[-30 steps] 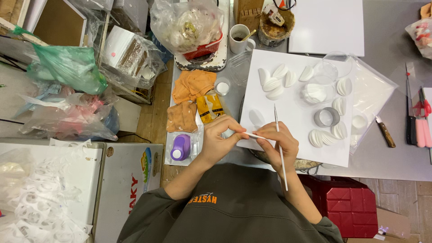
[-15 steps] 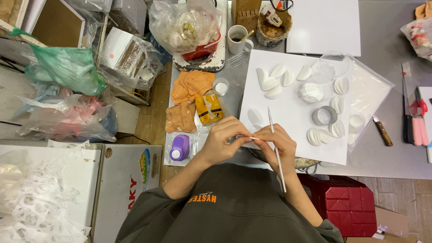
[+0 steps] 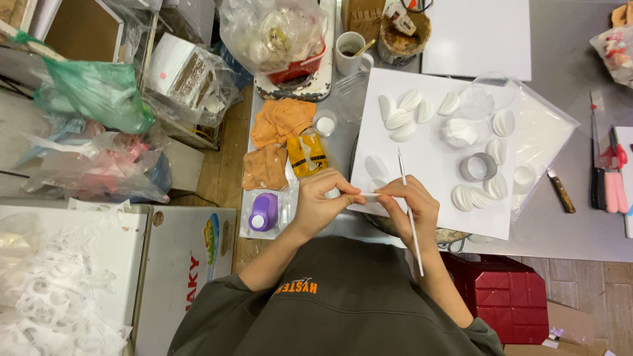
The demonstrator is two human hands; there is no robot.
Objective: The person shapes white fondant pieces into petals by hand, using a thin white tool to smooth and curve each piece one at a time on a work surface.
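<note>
I see both hands meeting at the near edge of the white board [image 3: 428, 142], low centre of the head view. Left hand [image 3: 321, 201] is curled shut, fingertips pinching one end of a small white piece [image 3: 366, 195]; the piece spans across to the right hand [image 3: 407, 206], which pinches the other end w/ thumb and forefinger. Right hand grip also carries a thin white stick tool [image 3: 410, 214], clamped between the fingers: its tip points up over the board, its tail runs back toward the person's chest. So both grips closed, both on the white piece, right one on the tool too.

On the board, beyond the hands: a cluster of white petal shapes [image 3: 402, 113] at the far left corner, a grey ring cutter [image 3: 477, 167] right of the tool tip, more ribbed white petals [image 3: 478, 193] just by the ring. A clear plastic sheet [image 3: 537, 128] lies off the board's right edge.

Left of the board: orange cloth [image 3: 282, 122], a yellow packet [image 3: 307, 155] beside it, a purple punch [image 3: 263, 212] nearest the left wrist. Beyond the board: a white mug [image 3: 349, 54]. Right of the board on the grey desk [image 3: 567, 224]: a brown-handled knife [image 3: 561, 190], and further out pink-handled tools [image 3: 613, 181]. Can't tell what the white piece is made of.
</note>
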